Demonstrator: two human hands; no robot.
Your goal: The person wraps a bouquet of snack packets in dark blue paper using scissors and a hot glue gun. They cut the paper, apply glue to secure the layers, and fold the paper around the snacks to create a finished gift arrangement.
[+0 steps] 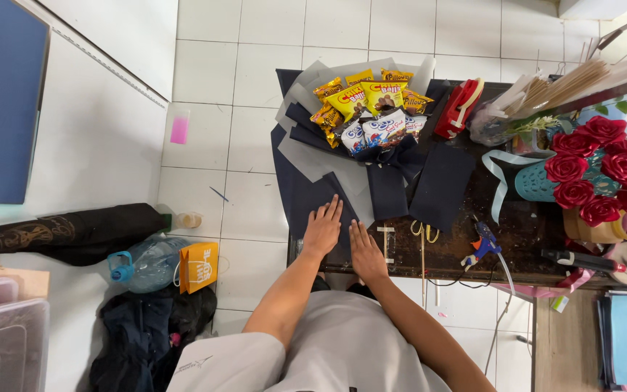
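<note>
We see red paper roses at the table's right end, with a blue glue gun and a red stapler nearby. On the white tiled floor lie a water bottle, an orange paper bag and dark clothes.

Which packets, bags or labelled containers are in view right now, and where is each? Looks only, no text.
Yellow snack packets: fanned at the bouquet's top, far end of the table.
Blue-and-white snack packets: just below the yellow ones.
Orange paper bag: on the floor, left of the left hand.
Clear water bottle, blue cap: lying beside the bag.
</note>
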